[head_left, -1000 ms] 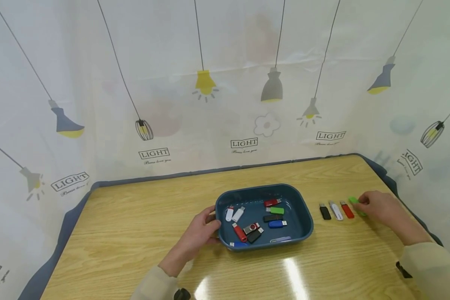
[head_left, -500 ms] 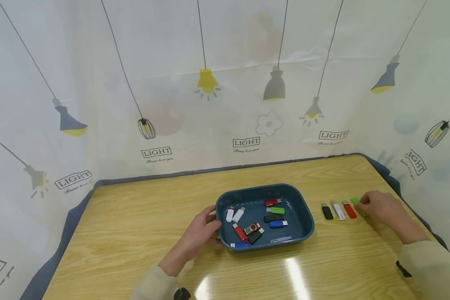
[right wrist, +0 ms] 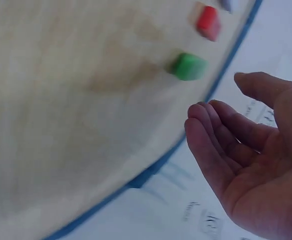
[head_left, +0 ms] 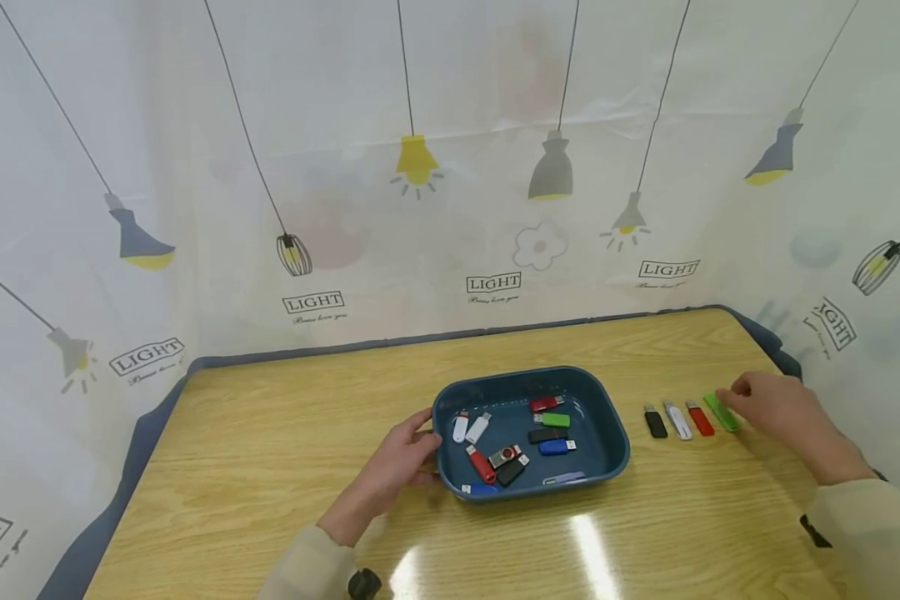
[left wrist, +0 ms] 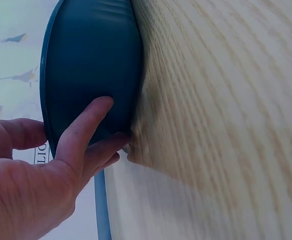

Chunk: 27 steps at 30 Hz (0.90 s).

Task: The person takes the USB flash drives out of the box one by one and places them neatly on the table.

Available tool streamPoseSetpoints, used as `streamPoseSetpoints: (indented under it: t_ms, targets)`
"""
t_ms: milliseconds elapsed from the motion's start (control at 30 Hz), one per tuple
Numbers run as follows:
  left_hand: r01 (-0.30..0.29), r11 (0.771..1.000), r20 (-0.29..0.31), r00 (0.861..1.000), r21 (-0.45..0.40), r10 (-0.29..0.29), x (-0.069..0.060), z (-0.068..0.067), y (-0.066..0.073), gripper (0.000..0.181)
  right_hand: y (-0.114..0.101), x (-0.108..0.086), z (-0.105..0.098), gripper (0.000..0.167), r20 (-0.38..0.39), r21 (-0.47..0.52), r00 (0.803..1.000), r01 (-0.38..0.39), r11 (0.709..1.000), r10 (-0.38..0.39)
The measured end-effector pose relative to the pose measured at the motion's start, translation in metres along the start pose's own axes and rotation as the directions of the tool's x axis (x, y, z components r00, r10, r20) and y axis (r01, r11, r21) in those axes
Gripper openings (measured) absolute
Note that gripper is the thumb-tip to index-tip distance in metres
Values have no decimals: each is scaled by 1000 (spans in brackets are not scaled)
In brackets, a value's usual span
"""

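My left hand [head_left: 401, 450] holds the left end of a dark blue plastic tray [head_left: 528, 497], thumb at the rim and fingers along the outer wall, as the left wrist view shows. Inside lie several USB flash drives, among them a green one [head_left: 555, 420], a blue one [head_left: 555, 447] and a red one [head_left: 480, 464]. My right hand [head_left: 783, 412] hovers just right of a green USB flash drive [head_left: 722, 413] on the table. In the right wrist view the fingers are loosely bent, hold nothing and stand apart from that green drive [right wrist: 189, 67].
Left of the green drive, a red drive [head_left: 700, 419], a white one [head_left: 677, 421] and a black one [head_left: 655, 422] form a row on the wooden table [head_left: 292, 433]. A printed curtain [head_left: 420, 308] borders the table's back and sides.
My right hand has let go of the green flash drive and drawn away to the right; the drive lies at the row's right end. The left hand and tray stay put.
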<state>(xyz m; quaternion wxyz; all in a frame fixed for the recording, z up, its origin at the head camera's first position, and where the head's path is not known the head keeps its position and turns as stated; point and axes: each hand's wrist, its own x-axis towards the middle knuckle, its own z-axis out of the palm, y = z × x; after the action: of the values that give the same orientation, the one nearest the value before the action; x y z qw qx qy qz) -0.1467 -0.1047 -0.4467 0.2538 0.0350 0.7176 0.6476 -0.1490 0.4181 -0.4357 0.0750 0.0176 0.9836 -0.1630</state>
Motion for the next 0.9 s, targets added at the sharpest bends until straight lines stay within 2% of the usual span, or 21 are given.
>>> streamPoseSetpoints:
  t_ms: [133, 233, 367, 600, 900]
  targets:
    - [1, 1000, 3, 1000, 3, -1, 0, 0, 1, 59, -18, -1, -10, 43, -89, -8, 995, 35, 999, -35]
    - [1, 1000, 1, 1000, 8, -1, 0, 0, 1, 59, -37, -2, -16, 44, -114, 0, 992, 56, 998, -56]
    - [-1, 1000, 4, 1000, 2, 1, 0, 0, 0, 59, -67, -3, -21, 40, -133, -7, 986, 100, 995, -100]
    - [-1, 1000, 7, 1000, -13, 1, 1, 0, 0, 60, -124, -6, -25, 32, -154, -41, 963, 216, 976, -219]
    - [-10, 999, 14, 1000, -35, 10, 0, -1, 0, 59, -193, -1, -17, 22, -163, -20, 931, 328, 944, -327]
